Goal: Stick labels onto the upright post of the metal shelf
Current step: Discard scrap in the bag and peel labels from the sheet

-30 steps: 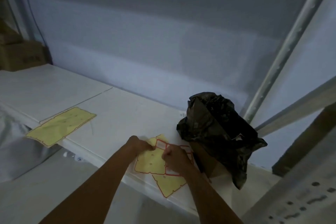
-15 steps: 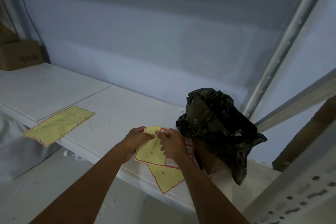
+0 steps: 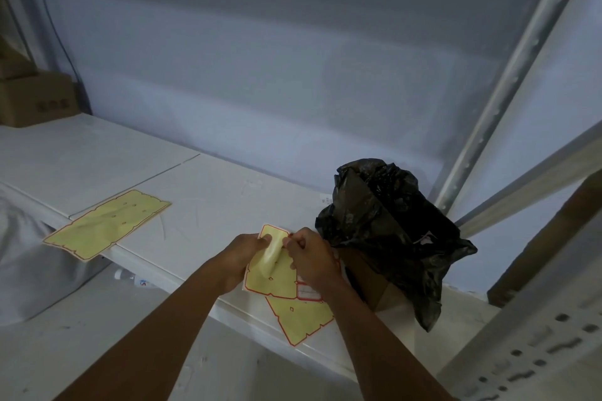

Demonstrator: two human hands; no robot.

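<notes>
**Both hands on the label sheet**

The left hand (image 3: pixel 242 249) pinches the yellow, red-edged label sheet (image 3: pixel 272 273) above the white metal shelf (image 3: pixel 211 205). The right hand (image 3: pixel 311 255) has its grip closed at the sheet's curled top, seemingly on a label. The grey perforated upright post (image 3: pixel 498 101) stands well right.

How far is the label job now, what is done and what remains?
Done: the yellow backing sheet at the left lies with no labels left on it. In hand: the left hand holds the yellow label sheet while the right hand picks at its top. Left: no label shows on the grey perforated metal post.
</notes>
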